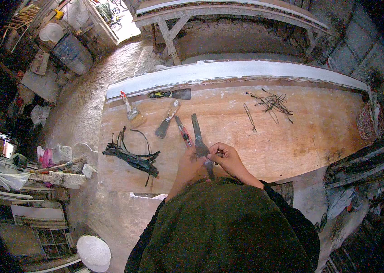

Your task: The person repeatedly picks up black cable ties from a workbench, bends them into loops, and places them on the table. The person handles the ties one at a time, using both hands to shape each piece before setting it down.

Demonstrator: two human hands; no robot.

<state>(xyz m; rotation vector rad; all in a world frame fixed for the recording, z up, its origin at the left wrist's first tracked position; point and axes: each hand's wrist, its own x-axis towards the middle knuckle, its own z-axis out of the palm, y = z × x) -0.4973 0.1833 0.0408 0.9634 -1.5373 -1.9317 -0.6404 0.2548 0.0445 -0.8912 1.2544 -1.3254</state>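
A bundle of dark flat strips runs upright through my left hand, which is closed around its lower middle. Its lower end pokes out below my fingers. My right hand is closed in a pinch against the bundle's right side; what lies between its fingertips is too small to make out. Just beyond my left hand lies a red and black tool, possibly a utility knife. More dark strips lie in a loose heap to the left. Thin black wire ties are scattered at the right, with one looped tie apart.
The wooden tabletop also carries a paintbrush, a scraper and a yellow-black scraper. A long white board edges its far side. A bench stands beyond; a blue barrel is far left. A white bucket sits lower left.
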